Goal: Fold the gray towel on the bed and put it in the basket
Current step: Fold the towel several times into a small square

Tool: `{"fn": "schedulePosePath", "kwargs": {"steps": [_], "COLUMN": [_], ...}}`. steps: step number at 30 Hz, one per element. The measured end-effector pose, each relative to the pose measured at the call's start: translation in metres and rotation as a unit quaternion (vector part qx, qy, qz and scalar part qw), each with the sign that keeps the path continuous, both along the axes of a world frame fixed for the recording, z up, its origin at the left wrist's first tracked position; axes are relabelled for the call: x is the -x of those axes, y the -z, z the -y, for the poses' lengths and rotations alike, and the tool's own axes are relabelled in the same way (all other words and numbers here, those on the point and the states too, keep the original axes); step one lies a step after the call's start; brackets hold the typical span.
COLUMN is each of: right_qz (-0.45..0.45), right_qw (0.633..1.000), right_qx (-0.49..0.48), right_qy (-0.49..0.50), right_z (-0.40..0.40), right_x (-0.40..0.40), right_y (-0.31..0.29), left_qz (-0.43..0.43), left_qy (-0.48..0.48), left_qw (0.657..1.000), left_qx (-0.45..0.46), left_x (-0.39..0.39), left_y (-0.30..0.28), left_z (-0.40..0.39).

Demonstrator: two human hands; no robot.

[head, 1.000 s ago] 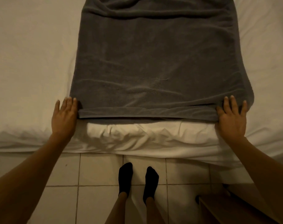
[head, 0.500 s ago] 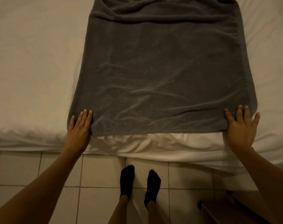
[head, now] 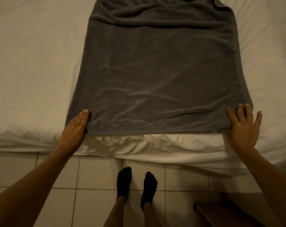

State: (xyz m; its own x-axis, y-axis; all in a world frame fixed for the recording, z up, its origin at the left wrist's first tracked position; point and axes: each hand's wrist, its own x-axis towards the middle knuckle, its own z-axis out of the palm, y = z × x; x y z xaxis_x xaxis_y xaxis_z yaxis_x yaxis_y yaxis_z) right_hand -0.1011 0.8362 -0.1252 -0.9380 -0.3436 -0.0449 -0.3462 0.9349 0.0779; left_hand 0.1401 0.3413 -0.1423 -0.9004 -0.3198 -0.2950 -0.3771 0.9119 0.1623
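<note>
Both hands (head: 74, 128) (head: 243, 126) farther up — flat on towel (head: 158, 71)

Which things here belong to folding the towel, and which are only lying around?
For the job: gray towel, bed, left hand and right hand, both flat at its near corners. No basket in view.

Not for the job: wooden furniture, tiled floor.
</note>
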Motion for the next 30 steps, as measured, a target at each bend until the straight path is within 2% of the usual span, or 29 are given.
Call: {"fn": "schedulePosePath", "kwargs": {"steps": [4,13,22,27,30], "right_qz": [-0.006,0.079,0.095,0.101,0.105], "right_qw": [0.999,0.996,0.993,0.991,0.993], "right_qx": [0.023,-0.005,-0.044,-0.072,-0.048], "right_qy": [-0.026,-0.049,-0.047,-0.041,-0.03], "right_z": [0.002,0.045,0.047,0.035,0.038], "right_x": [0.001,-0.005,-0.007,-0.014,-0.03], "right_y": [-0.019,-0.087,-0.146,-0.168,-0.179], "left_qz": [-0.037,-0.041,0.025,0.017,0.015], "left_qy": [-0.013,-0.03,0.018,0.012,0.007], "left_qw": [0.999,0.999,0.998,0.999,1.0], "left_qx": [-0.014,-0.01,0.055,0.027,0.009], "left_x": [0.008,0.037,0.025,0.017,0.011], "left_y": [-0.023,-0.086,-0.138,-0.163,-0.176], "left_z": [0.001,-0.038,-0.026,-0.003,-0.002]}}
